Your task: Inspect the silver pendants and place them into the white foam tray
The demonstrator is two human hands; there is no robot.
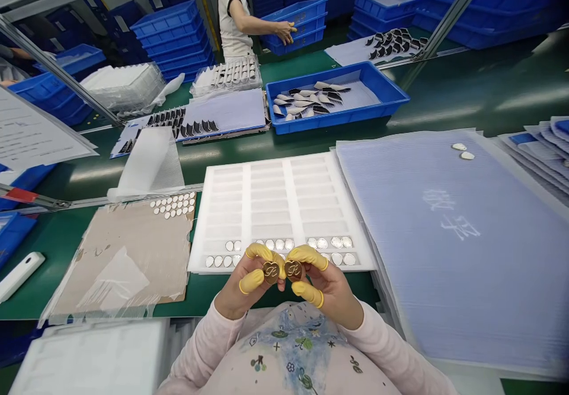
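Left hand (240, 288) pinching left disc (271, 272), right hand (334, 295) pinching right disc (293, 270), side by side near white tray (291, 205). Danger: one nudge, rims could scrape; yellow cots (252, 281) slip, disc could hit tabletop (362, 285).

left grip (242, 285) and right grip (332, 287) each hold 1 disc (271, 273)

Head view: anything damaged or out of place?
The cardboard at left looks worn: its near edge is ragged. Two white pieces seem stray, lying on the bluish sheet rather than in the white tray.
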